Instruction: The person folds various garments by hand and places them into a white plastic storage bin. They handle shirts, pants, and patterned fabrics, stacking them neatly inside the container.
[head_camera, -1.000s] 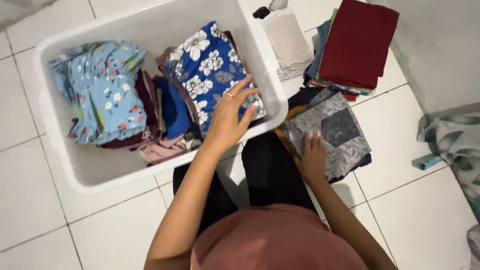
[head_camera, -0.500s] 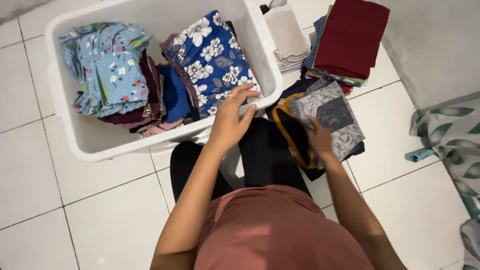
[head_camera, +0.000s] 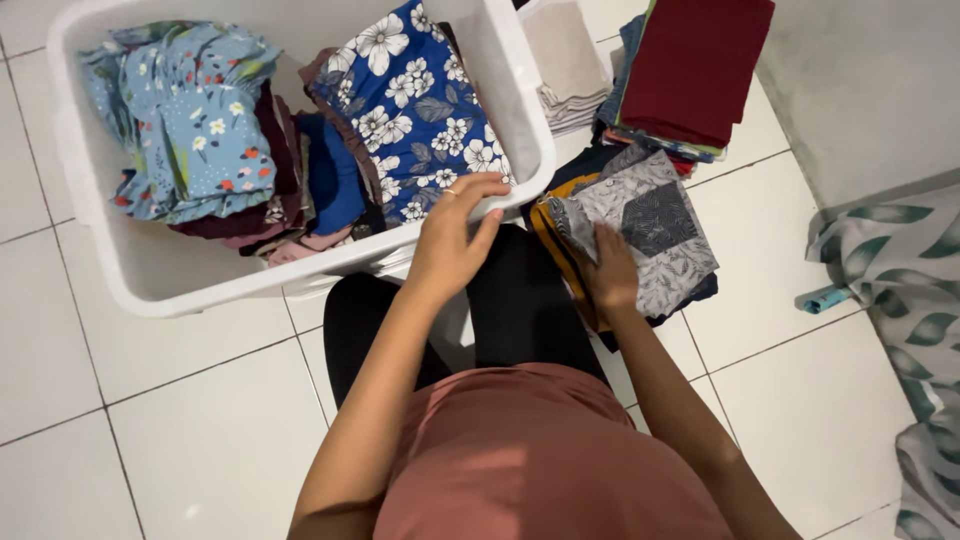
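Observation:
My left hand (head_camera: 452, 240) grips the near rim of a white plastic tub (head_camera: 180, 280). Its fingers curl over the rim beside a folded dark blue cloth with white flowers (head_camera: 420, 100). A light blue flowered cloth (head_camera: 190, 120) and several darker folded pieces stand in the tub. My right hand (head_camera: 607, 272) rests flat on a folded grey patterned cloth (head_camera: 650, 225), which tops a small pile with an orange-edged dark piece below it. The pile lies on the floor just right of my knees.
A tall stack topped by a dark red cloth (head_camera: 695, 65) stands behind the grey pile. A folded beige cloth (head_camera: 560, 60) lies beside the tub. A leaf-printed sheet (head_camera: 890, 280) spreads at the right, on the white tiled floor (head_camera: 180, 430).
The tub has come nearer to my knees, with my left hand moving from the blue flowered cloth to the rim. My right hand stays on the grey cloth.

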